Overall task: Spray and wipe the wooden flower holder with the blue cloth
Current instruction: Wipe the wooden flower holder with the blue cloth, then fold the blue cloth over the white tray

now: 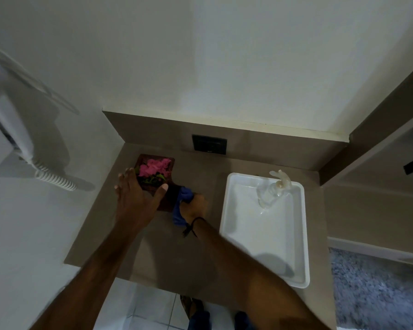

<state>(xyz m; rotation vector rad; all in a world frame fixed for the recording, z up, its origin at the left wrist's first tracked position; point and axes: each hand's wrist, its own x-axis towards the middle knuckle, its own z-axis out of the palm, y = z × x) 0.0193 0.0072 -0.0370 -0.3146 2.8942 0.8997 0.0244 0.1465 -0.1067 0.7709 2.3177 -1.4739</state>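
Observation:
A dark wooden flower holder [168, 195] with pink flowers [154, 167] and green leaves stands on the brown counter [167, 253] near the back left corner. My left hand [135, 196] grips the holder from the left and top, thumb over its front rim. My right hand [193, 206] is closed on a bunched blue cloth [181, 206] and presses it against the holder's right front side. A clear spray bottle [273, 189] stands in the far end of a white tray [296, 236] to the right, apart from both hands.
A black wall socket [209, 144] sits on the backsplash behind the holder. A white wall-mounted hair dryer with a coiled cord [55, 178] hangs on the left wall. The counter's front edge runs below my forearms; tiled floor and a grey rug [377, 289] lie beyond.

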